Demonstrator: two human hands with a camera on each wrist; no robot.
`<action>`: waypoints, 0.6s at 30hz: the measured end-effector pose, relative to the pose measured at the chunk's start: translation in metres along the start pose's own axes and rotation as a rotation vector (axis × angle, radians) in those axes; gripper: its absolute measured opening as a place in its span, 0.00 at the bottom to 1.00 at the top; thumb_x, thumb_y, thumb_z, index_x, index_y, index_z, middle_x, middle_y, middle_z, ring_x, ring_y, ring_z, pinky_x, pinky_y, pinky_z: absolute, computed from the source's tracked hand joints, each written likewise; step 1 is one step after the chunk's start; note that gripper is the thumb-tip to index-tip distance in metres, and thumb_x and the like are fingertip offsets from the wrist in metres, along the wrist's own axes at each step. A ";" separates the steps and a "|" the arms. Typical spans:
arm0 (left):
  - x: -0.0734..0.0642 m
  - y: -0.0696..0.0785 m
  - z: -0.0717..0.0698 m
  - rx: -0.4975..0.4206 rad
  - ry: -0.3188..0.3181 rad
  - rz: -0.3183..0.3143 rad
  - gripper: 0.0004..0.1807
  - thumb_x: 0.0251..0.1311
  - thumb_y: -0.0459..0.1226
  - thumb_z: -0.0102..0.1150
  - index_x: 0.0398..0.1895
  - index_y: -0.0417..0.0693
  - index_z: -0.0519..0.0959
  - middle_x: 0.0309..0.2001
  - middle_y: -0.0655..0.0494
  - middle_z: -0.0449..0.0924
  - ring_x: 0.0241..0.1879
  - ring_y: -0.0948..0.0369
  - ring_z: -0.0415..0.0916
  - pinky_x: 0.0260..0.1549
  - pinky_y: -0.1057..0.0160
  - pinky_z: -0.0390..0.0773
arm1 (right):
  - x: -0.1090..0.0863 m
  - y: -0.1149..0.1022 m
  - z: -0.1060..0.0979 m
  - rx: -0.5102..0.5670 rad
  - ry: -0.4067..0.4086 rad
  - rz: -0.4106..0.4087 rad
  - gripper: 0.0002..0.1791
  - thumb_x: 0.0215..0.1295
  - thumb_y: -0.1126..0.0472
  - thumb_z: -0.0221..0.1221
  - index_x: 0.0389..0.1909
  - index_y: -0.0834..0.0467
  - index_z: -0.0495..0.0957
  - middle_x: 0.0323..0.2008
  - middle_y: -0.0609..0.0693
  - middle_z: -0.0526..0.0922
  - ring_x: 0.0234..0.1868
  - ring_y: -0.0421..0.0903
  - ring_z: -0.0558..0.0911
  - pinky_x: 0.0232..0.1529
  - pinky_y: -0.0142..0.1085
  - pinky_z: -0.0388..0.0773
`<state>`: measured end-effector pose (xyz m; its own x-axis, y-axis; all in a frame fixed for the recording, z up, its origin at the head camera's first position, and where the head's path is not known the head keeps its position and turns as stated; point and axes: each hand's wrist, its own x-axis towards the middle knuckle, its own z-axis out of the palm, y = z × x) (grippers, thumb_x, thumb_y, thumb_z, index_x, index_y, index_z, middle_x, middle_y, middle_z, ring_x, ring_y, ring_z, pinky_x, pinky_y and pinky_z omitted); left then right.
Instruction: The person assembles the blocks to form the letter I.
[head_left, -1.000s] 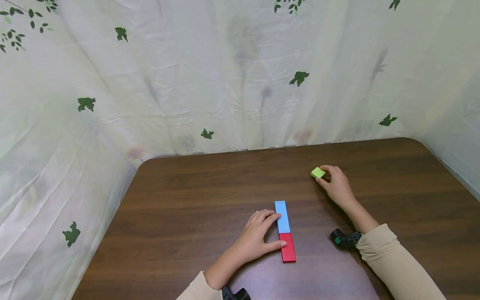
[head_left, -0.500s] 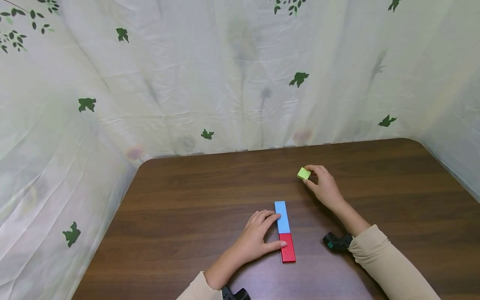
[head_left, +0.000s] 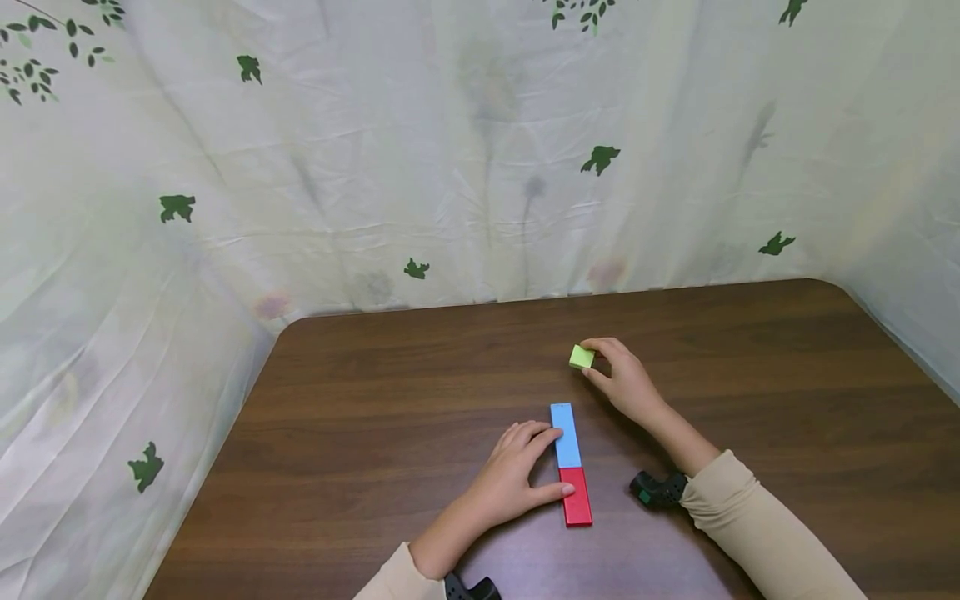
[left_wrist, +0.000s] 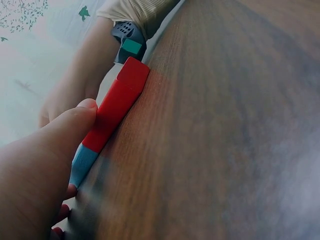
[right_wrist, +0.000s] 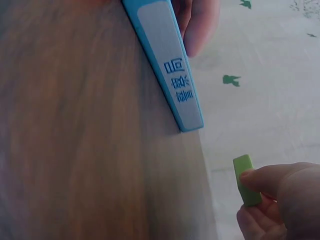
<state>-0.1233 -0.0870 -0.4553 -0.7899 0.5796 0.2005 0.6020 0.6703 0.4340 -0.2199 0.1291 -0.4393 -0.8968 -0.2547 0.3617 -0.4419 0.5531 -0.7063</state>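
A blue block [head_left: 567, 446] and a red block [head_left: 579, 508] lie end to end in one line on the table. My left hand [head_left: 510, 479] rests against them from the left, its thumb on the red block and its index finger on the blue one. Printed characters show on the side of the blue block [right_wrist: 170, 55] in the right wrist view. Beyond its far end, my right hand [head_left: 626, 383] pinches a small light-green block [head_left: 581, 357] between thumb and fingers. The right wrist view shows the thumb on the green block's face, with other fingers behind it.
The brown wooden table [head_left: 360, 400] has a rounded far edge. Behind it and at both sides hangs a pale curtain [head_left: 450, 167] with green leaf prints. Each wrist wears a black camera, the right one [head_left: 658, 490] close above the table.
My right hand has moved left with the green block, from right of the line to beyond the blue block's far end. My left hand and the blue and red blocks stay put.
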 end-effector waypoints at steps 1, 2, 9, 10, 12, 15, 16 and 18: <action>0.000 0.000 0.000 0.000 -0.002 -0.001 0.38 0.51 0.62 0.51 0.62 0.52 0.65 0.57 0.55 0.64 0.59 0.59 0.58 0.61 0.54 0.49 | 0.000 -0.001 0.001 -0.001 -0.006 -0.002 0.21 0.55 0.71 0.60 0.51 0.67 0.70 0.49 0.60 0.71 0.47 0.53 0.72 0.48 0.45 0.70; 0.000 0.000 -0.001 0.001 -0.003 0.000 0.38 0.51 0.62 0.52 0.62 0.52 0.65 0.57 0.55 0.64 0.59 0.59 0.58 0.61 0.54 0.49 | 0.000 -0.001 0.002 -0.002 -0.013 -0.006 0.21 0.55 0.71 0.60 0.51 0.67 0.70 0.49 0.60 0.71 0.48 0.53 0.72 0.48 0.45 0.70; 0.001 0.000 -0.001 0.009 0.001 0.009 0.37 0.52 0.61 0.52 0.61 0.52 0.65 0.56 0.55 0.64 0.59 0.59 0.58 0.61 0.54 0.49 | 0.000 -0.002 0.009 -0.004 -0.065 -0.026 0.20 0.56 0.69 0.60 0.51 0.64 0.71 0.50 0.58 0.71 0.48 0.52 0.72 0.48 0.46 0.71; 0.001 0.000 -0.001 0.009 0.001 0.010 0.37 0.52 0.61 0.52 0.61 0.52 0.65 0.56 0.55 0.64 0.59 0.59 0.58 0.61 0.54 0.49 | 0.000 -0.002 0.010 -0.003 -0.074 -0.029 0.20 0.56 0.68 0.60 0.51 0.64 0.71 0.50 0.58 0.71 0.48 0.52 0.73 0.48 0.46 0.71; 0.001 -0.001 0.000 0.009 0.003 0.012 0.37 0.52 0.61 0.52 0.61 0.52 0.65 0.56 0.55 0.64 0.59 0.59 0.58 0.61 0.54 0.49 | 0.000 -0.002 0.012 -0.003 -0.093 -0.031 0.20 0.56 0.67 0.60 0.51 0.63 0.72 0.50 0.57 0.72 0.49 0.51 0.73 0.48 0.45 0.71; 0.001 -0.001 0.001 0.008 -0.001 0.007 0.37 0.52 0.62 0.51 0.61 0.52 0.65 0.57 0.55 0.64 0.59 0.59 0.58 0.61 0.53 0.49 | 0.000 -0.002 0.015 0.000 -0.124 -0.035 0.20 0.57 0.67 0.60 0.52 0.62 0.72 0.50 0.56 0.72 0.49 0.51 0.73 0.48 0.45 0.71; 0.000 -0.001 0.001 0.007 -0.004 0.006 0.37 0.52 0.62 0.51 0.61 0.52 0.65 0.57 0.55 0.64 0.59 0.59 0.58 0.61 0.54 0.49 | 0.000 -0.002 0.016 0.001 -0.133 -0.040 0.20 0.57 0.67 0.60 0.52 0.62 0.72 0.50 0.56 0.72 0.50 0.51 0.73 0.48 0.45 0.70; 0.000 -0.001 0.001 0.007 -0.006 0.004 0.37 0.52 0.62 0.50 0.61 0.52 0.65 0.57 0.55 0.64 0.59 0.59 0.57 0.61 0.54 0.49 | 0.000 -0.002 0.017 0.002 -0.150 -0.046 0.20 0.57 0.67 0.59 0.52 0.62 0.72 0.50 0.56 0.72 0.50 0.51 0.73 0.48 0.45 0.70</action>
<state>-0.1244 -0.0873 -0.4566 -0.7868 0.5849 0.1971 0.6059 0.6712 0.4272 -0.2191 0.1144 -0.4483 -0.8687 -0.3951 0.2989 -0.4824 0.5368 -0.6922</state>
